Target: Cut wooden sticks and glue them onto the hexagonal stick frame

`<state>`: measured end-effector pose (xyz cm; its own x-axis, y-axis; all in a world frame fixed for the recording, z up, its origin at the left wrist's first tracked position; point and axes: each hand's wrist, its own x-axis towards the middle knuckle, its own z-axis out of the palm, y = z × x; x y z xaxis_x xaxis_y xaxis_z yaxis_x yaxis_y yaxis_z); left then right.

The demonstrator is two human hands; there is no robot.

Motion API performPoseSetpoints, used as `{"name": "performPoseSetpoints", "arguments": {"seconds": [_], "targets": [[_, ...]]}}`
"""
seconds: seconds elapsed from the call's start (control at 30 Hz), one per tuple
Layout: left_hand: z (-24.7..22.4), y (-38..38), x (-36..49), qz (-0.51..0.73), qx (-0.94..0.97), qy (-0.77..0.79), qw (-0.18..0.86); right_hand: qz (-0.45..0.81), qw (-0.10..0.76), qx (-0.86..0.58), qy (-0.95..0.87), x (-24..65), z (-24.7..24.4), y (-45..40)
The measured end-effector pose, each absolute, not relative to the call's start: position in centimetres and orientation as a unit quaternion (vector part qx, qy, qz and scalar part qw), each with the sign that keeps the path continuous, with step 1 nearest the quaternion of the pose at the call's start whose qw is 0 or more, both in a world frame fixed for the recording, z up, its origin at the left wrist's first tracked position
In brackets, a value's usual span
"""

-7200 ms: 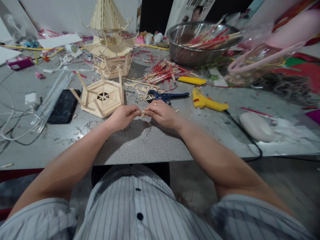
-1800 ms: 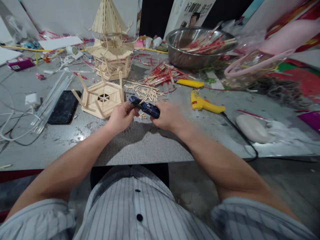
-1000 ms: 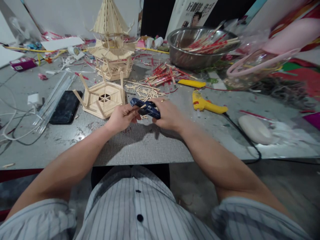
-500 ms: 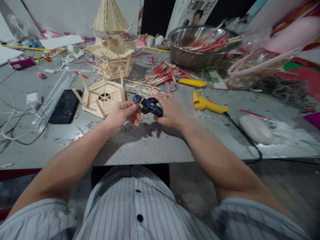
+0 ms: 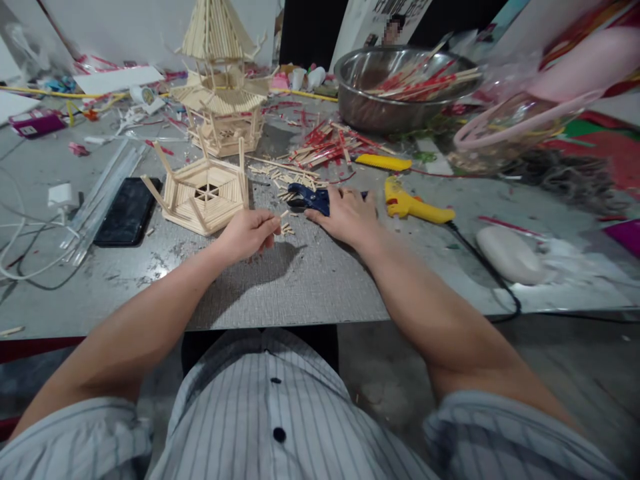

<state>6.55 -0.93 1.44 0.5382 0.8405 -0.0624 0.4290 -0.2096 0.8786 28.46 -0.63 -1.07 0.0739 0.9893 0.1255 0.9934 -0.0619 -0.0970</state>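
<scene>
My left hand [image 5: 253,233] pinches a short wooden stick piece [image 5: 285,215] between thumb and finger, just right of a hexagonal stick frame [image 5: 220,217] with upright posts. Dark blue cutters [image 5: 313,199] lie at table level under my right hand [image 5: 350,215], whose fingers rest around the handles. Short cut pieces [image 5: 287,177] are scattered beyond the cutters, and a few more lie beside my left fingertips. Behind the frame stands a tiered stick pagoda [image 5: 225,100] with a pointed roof.
A yellow glue gun [image 5: 420,208] and a yellow knife [image 5: 383,163] lie to the right. Red-wrapped sticks [image 5: 325,147] sit near a metal bowl [image 5: 385,117]. On the left is a black phone [image 5: 127,212]; a pale stone [image 5: 510,255] lies far right.
My right hand has moved right and down to the table with the cutters, away from my left hand. The stick piece in my left hand is now clear of the cutters' jaws.
</scene>
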Motion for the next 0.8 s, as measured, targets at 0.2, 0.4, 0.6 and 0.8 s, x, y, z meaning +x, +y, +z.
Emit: {"name": "performPoseSetpoints", "arguments": {"seconds": [0.2, 0.4, 0.6, 0.8], "targets": [[1.5, -0.9, 6.6, 0.202, 0.783, 0.422, 0.411, -0.036, 0.179, -0.528, -0.829, 27.3, 0.2, -1.8], [1.4, -1.1, 6.8, 0.190, 0.804, 0.418, 0.378, -0.010, 0.175, -0.468, -0.866, 26.0, 0.7, -2.9], [1.7, -1.5, 7.0, 0.194, 0.785, 0.429, 0.403, -0.041, 0.171, -0.476, -0.862, 25.8, 0.9, -3.4], [1.6, -1.8, 7.2, 0.197, 0.762, 0.435, 0.437, -0.076, 0.159, -0.494, -0.851, 25.3, 0.7, -4.1]]}}
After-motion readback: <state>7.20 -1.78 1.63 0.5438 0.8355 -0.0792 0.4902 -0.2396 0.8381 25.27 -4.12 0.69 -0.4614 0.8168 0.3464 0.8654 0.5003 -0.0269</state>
